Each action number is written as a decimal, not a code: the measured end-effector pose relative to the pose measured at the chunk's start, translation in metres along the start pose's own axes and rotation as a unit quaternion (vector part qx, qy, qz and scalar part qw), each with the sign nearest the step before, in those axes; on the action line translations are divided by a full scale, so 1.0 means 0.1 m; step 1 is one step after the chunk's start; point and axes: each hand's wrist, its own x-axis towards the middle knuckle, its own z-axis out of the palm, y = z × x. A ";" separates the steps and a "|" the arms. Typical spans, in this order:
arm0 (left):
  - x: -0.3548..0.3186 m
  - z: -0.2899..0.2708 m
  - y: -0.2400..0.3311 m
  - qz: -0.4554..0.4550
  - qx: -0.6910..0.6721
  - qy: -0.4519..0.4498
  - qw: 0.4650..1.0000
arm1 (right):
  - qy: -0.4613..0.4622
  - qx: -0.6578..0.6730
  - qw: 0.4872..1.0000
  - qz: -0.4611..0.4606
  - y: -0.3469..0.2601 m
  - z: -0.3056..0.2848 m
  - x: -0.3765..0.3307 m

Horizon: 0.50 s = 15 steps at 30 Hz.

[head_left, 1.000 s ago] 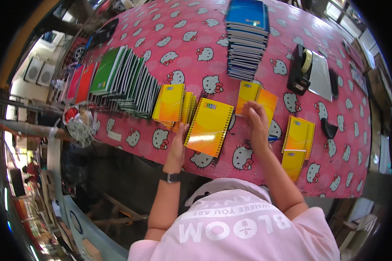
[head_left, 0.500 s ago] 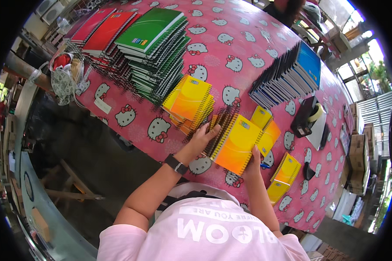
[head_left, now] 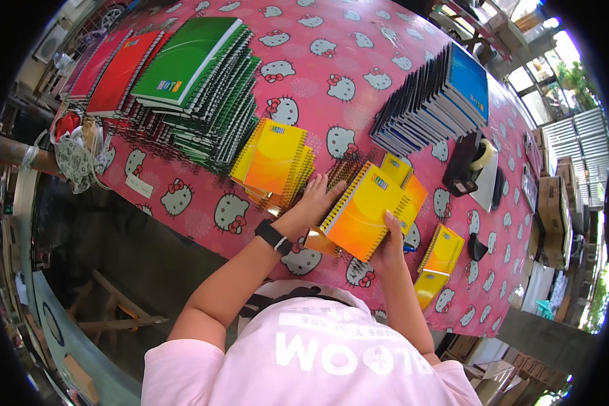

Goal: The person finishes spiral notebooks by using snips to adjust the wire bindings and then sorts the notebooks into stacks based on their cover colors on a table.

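Observation:
A yellow-orange spiral notebook (head_left: 364,211) lies tilted on top of others in front of me. My right hand (head_left: 390,242) grips its near right corner, thumb on the cover. At its left, my left hand (head_left: 317,200) has its fingers stretched out, beside the coil edges; part of the palm side is hidden. A stack of small yellow notebooks (head_left: 275,161) stands just beyond my left hand. More yellow notebooks (head_left: 413,199) lie behind the gripped one, and another yellow pair (head_left: 440,254) rests farther right.
Tall stacks of green (head_left: 189,64), red (head_left: 125,74) and blue notebooks (head_left: 468,84) stand on the pink patterned tablecloth (head_left: 331,74). A black tape dispenser (head_left: 464,169) sits at right. A bag (head_left: 81,159) hangs by the left table edge.
My left hand's fingers have straightened and its thumb has drawn off the notebook. The right hand keeps its grip. The whole view has shifted slightly.

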 end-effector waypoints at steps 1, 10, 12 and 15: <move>0.01 -0.01 0.05 0.000 -0.031 0.015 0.999 | -0.004 0.002 1.000 -0.002 -0.01 -0.01 0.00; -0.06 -0.27 0.84 -0.255 -0.195 0.100 0.942 | -0.009 0.009 1.000 0.004 -0.11 -0.08 -0.24; -0.26 -0.18 1.04 -0.283 -0.196 0.096 0.934 | -0.020 -0.009 0.999 0.025 -0.15 -0.06 -0.40; -0.47 -0.05 1.06 -0.318 -0.257 0.062 0.911 | -0.011 -0.033 0.996 0.079 -0.05 -0.31 -0.47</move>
